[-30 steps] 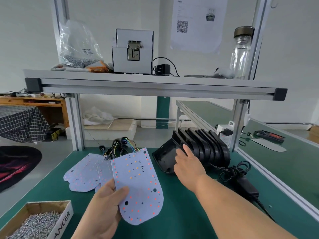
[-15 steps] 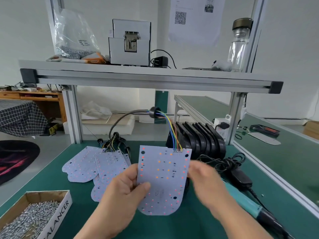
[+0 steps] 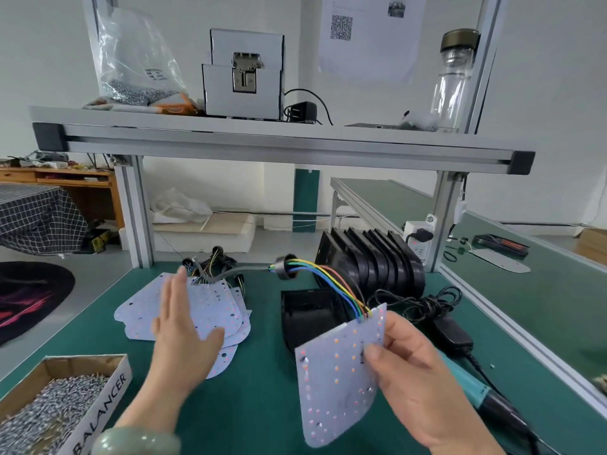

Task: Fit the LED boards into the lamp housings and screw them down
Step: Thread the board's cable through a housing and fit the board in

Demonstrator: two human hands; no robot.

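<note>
My right hand (image 3: 414, 379) grips a white LED board (image 3: 331, 385) by its right edge, tilted above the green mat. Coloured wires (image 3: 331, 284) run from the board's top corner back to a grey cable with a black grommet (image 3: 284, 267). An open black lamp housing (image 3: 307, 318) lies flat just behind the board. A row of black housings (image 3: 377, 264) stands on edge behind that. My left hand (image 3: 180, 333) hovers flat, fingers straight, over a pile of loose LED boards (image 3: 213, 310) on the mat, holding nothing.
A cardboard box of screws (image 3: 59, 405) sits at the front left. A teal electric screwdriver (image 3: 473, 389) with its power brick and coiled cord (image 3: 437, 310) lies at the right. An aluminium shelf (image 3: 279, 139) spans overhead on two posts. The bench's metal edge (image 3: 512, 326) runs along the right.
My left hand has let go of the LED board and moved left over the pile. My right hand now holds the board alone, further right and lower. One housing now lies flat on the mat.
</note>
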